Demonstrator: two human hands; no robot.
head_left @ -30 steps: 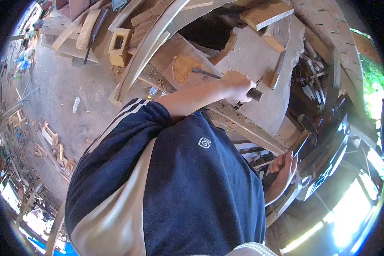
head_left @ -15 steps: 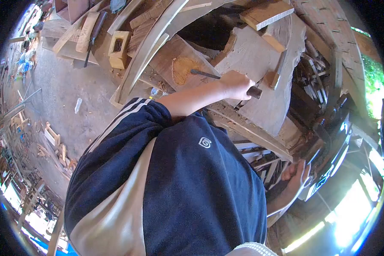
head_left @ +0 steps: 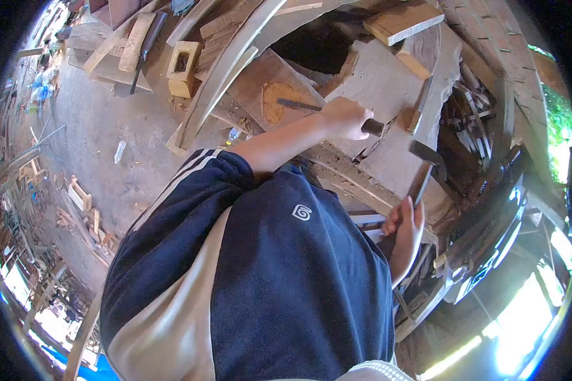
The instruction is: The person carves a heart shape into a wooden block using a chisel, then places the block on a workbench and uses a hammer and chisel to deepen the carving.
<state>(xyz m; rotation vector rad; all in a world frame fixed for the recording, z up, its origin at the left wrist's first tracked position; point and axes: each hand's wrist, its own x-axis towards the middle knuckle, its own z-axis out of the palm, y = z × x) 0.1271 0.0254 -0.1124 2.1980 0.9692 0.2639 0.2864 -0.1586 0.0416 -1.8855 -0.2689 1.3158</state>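
Observation:
My left hand [head_left: 344, 119] is closed round the handle of a chisel [head_left: 299, 105]. The chisel's dark blade points left, its tip over a rough orange-brown patch [head_left: 273, 105] on a wooden board [head_left: 251, 89]; whether it touches cannot be made out. The butt of its handle sticks out on the right of my fist. My right hand [head_left: 405, 225] grips a hammer [head_left: 419, 181] by its shaft, with the dark head raised, apart from the chisel. Below the hammer head lies a broad slab of wood [head_left: 388, 82].
A hollowed wooden block [head_left: 183, 70] and another tool with a dark handle [head_left: 151, 38] lie at upper left. A curved wooden strip [head_left: 229, 70] runs beside the board. A thick wood piece [head_left: 403, 22] rests at the top. Scrap wood [head_left: 86, 222] litters the floor on the left.
My right hand has come up and inward from the lower right, bringing the hammer into clear view. The chisel tip has shifted slightly left and up.

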